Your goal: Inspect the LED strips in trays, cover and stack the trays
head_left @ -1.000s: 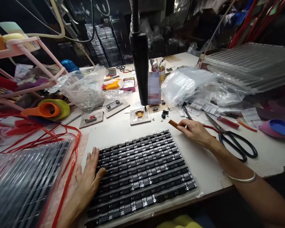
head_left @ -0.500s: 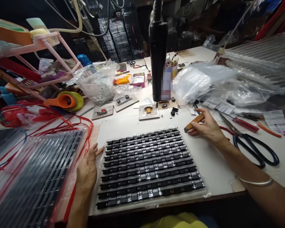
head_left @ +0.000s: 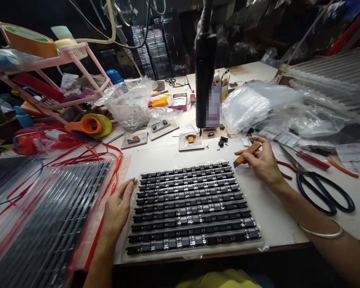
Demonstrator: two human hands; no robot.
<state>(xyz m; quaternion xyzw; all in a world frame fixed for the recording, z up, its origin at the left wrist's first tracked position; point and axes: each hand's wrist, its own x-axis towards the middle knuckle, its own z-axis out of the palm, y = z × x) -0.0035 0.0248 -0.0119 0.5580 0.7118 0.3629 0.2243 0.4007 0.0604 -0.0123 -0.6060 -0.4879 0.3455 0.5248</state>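
In front of me lies a clear plastic tray (head_left: 264,244) with several rows of black electronic connectors (head_left: 192,208) with silvery pins. My left hand (head_left: 118,206) is at its upper left edge, fingers drawn together and closed on the rim; the fingertips are partly hidden. Beyond the tray's far right corner, my right hand (head_left: 262,160) is closed around an orange-brown cutter knife (head_left: 248,154) with a dark tip pointing down and left. The tip is just above or on the white table; I cannot tell which.
A black electric screwdriver (head_left: 205,80) hangs over the table's middle, near small fixtures (head_left: 191,143). Large scissors (head_left: 325,192) and a red screwdriver (head_left: 312,159) lie at right, below plastic bags (head_left: 258,104). At left are stacked trays (head_left: 48,220), red straps (head_left: 117,172) and a pink rack (head_left: 87,60).
My left hand has moved right and up along the tray's left edge, its spread fingers drawing together. The right hand keeps the knife, its index finger now extended. The whole view has shifted slightly.
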